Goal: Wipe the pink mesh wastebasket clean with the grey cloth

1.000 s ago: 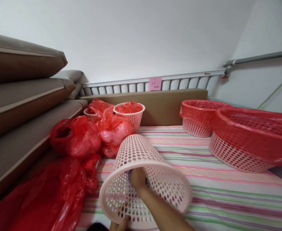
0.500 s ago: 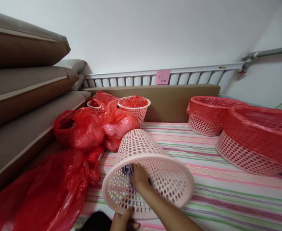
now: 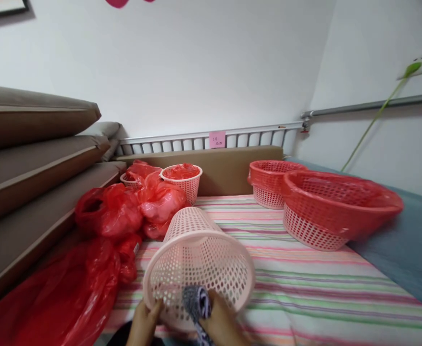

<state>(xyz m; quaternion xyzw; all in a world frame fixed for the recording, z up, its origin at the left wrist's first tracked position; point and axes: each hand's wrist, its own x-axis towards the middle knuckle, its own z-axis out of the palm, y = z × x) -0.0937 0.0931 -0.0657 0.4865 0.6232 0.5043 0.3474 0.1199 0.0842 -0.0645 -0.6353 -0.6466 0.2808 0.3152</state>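
A pale pink perforated plastic wastebasket (image 3: 192, 226) lies tipped on its side on a striped sheet, its mouth toward me. My left hand (image 3: 145, 319) grips its rim at the lower left, thumb over the edge. At the front of the mouth, my right hand (image 3: 222, 317) is closed on a bunched grey-purple cloth (image 3: 196, 305); part of the cloth hangs down below. Some of the right fingers are hidden behind the cloth.
Red plastic bags (image 3: 113, 211) lie to the left, beside stacked grey-brown cushions (image 3: 45, 185). A pink basket (image 3: 191, 187) with red plastic inside stands behind. Two red-lined baskets (image 3: 315, 230) stand to the right. A radiator (image 3: 171, 145) runs along the wall.
My right hand has drawn the cloth from inside the wastebasket to its front opening. My left hand has shifted left along the rim. The view has tilted up and turned right.
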